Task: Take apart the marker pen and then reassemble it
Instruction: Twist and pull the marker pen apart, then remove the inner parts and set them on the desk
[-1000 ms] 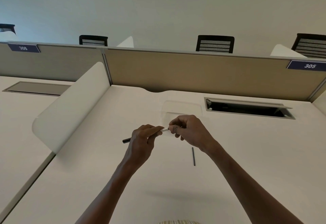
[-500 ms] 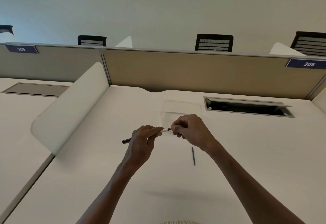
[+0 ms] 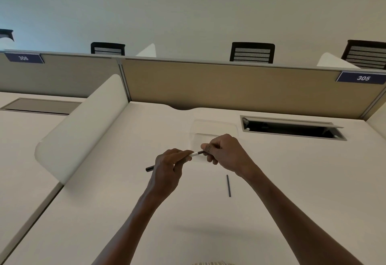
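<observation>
- head view: marker pen held above the desk, level between both hands.
- left hand wrapped round its barrel, dark end jutting left.
- right hand pinching the other end.
- thin dark rod lying on the desk, near the right wrist.

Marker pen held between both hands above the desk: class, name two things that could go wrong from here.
1. The thin dark rod lies loose on the desk near the right forearm; a sweep might knock it away.
2. The right hand pinches only the marker pen end, while the left hand holds the barrel; a hard twist could make it slip.
</observation>
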Available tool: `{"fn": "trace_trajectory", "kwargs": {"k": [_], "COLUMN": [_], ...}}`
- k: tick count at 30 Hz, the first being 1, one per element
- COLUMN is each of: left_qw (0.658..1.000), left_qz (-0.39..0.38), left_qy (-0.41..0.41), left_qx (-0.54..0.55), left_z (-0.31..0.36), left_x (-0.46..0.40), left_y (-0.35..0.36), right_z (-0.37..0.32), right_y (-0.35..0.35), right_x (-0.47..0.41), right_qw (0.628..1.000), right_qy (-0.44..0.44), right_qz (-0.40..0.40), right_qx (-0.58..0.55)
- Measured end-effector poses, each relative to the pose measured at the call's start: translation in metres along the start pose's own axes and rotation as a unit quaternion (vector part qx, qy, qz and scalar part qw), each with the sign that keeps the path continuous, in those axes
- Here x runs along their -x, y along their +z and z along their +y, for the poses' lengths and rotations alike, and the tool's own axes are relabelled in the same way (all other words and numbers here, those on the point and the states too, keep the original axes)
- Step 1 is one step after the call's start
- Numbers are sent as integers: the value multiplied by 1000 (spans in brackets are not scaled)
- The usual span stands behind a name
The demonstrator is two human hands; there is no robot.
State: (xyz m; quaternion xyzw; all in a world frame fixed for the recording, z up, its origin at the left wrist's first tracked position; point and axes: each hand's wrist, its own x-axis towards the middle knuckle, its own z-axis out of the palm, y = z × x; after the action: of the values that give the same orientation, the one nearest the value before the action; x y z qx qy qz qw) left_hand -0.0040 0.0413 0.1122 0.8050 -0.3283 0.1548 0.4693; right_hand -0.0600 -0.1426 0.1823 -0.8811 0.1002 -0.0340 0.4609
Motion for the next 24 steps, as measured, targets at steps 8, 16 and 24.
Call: {"fn": "trace_trajectory", "kwargs": {"k": [8, 16, 24], "left_qw": [999, 997, 977], "left_qz": [4, 7, 14], "left_qy": [-34, -65, -144], "left_qx": [12, 37, 154], "left_z": [-2, -5, 8], "left_x": [3, 1, 7], "left_y": [-2, -5, -7], "right_z": [-3, 0, 21], "right_y": [-4, -7, -4], "right_x": [0, -2, -4], "right_qw": [996, 992, 989], "right_qy": [-89, -101, -33], "right_qz": [24, 74, 134], "right_qx": [21, 0, -51]}}
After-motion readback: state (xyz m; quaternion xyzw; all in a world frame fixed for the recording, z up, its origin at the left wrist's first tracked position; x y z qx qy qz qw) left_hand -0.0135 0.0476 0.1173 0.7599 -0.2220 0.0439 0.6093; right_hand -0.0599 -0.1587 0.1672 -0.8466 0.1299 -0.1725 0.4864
